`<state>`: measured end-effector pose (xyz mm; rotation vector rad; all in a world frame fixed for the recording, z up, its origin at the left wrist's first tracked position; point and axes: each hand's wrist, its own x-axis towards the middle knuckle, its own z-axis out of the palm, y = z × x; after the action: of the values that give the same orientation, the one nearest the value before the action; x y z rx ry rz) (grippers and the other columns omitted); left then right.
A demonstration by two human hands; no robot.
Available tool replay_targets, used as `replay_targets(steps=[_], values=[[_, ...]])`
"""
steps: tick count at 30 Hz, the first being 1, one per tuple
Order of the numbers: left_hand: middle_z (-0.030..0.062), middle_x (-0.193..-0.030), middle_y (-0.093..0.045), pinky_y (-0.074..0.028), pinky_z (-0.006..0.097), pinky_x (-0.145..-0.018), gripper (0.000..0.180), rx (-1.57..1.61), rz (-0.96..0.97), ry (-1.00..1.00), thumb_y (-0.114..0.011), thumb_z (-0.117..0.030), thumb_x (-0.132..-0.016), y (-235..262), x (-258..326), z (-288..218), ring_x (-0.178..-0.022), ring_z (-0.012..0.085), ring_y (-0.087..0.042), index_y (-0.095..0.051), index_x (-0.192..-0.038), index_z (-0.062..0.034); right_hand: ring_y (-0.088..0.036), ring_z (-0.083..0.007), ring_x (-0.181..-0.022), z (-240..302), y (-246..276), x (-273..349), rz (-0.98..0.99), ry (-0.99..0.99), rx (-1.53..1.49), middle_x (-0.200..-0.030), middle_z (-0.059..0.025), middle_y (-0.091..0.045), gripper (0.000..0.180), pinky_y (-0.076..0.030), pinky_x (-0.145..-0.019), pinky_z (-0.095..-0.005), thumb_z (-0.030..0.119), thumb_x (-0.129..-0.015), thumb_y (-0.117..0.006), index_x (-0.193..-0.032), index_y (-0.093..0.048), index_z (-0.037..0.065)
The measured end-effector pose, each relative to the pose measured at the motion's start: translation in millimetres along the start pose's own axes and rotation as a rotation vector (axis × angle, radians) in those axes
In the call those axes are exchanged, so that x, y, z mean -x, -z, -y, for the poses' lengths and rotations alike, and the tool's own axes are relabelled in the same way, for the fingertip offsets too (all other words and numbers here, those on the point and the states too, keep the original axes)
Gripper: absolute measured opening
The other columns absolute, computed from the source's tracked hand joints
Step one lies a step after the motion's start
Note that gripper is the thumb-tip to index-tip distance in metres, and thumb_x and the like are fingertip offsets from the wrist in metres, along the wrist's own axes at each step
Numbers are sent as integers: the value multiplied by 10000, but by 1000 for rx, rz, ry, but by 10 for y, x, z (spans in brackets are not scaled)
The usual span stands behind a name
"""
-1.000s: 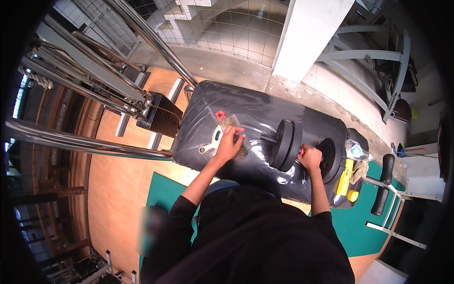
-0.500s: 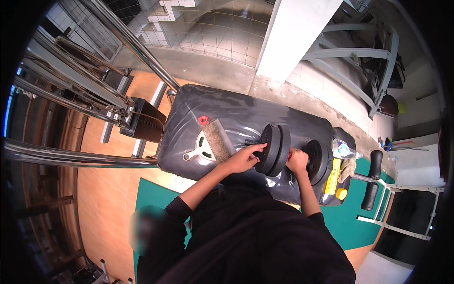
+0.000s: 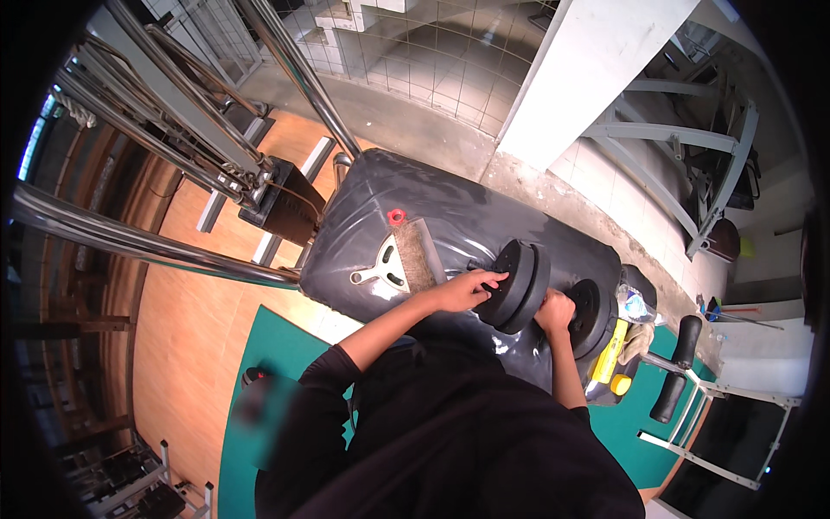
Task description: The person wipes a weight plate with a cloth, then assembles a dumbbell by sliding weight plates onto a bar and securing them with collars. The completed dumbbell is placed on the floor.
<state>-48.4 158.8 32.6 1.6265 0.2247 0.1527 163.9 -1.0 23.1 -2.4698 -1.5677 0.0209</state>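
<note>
A black dumbbell lies across the dark padded bench, with thick round plates (image 3: 520, 290) at its left end and more round plates (image 3: 591, 316) at its right end. My right hand (image 3: 554, 311) is closed around the bar between the two sets. Against the outer face of the left plates rests my left hand (image 3: 467, 291), its index finger stretched out and touching the plate, its other fingers partly bent. The bar's end (image 3: 475, 263) pokes out just above that hand. A red ring-shaped collar nut (image 3: 397, 217) lies farther left, beside a bristle brush (image 3: 415, 257) with a pale handle (image 3: 380, 268).
The bench (image 3: 346, 233) has a yellow bottle (image 3: 610, 353), a clear plastic item (image 3: 635, 304) and a beige cloth (image 3: 638, 340) at its right end. Chrome machine posts (image 3: 156, 251) stand at left. A white pillar (image 3: 588, 78) rises behind. Green mat (image 3: 246, 415) covers floor nearby.
The whole view has shifted, with the bench appearing lower and to the right. My left index finger now reaches farther onto the plate's face. The right hand keeps its grip on the bar.
</note>
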Motion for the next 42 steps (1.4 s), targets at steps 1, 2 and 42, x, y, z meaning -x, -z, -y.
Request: replay_targets(steps=[1,2,42], values=[[108,-1147,-521,-474,301,-820,546,-4,15,26,-493,7,-866,20,-8,2,-891,154,-559,-386,-1376,-157,-612,-332,-620,-19,-24,8,15,-6,25,-655,-137,-610,183,-474,-557,-416,242,-618,-632,-655,-591,68],[105,-1125,-546,-476,298,-814,513,-9,32,52,-497,2,-869,59,-19,6,-891,148,-562,-415,-1354,-142,-620,-315,-632,-52,-71,15,31,-12,50,-667,-123,-621,160,-478,-564,-405,216,-595,-629,-679,-608,82],[95,-1016,-620,-572,303,-730,541,579,-636,438,-702,-134,-807,932,316,248,-865,148,-632,-427,-1243,29,-630,-282,-653,-27,-64,43,45,-42,44,-677,-85,-630,291,-486,-593,-384,302,-546,-756,-700,-610,103]])
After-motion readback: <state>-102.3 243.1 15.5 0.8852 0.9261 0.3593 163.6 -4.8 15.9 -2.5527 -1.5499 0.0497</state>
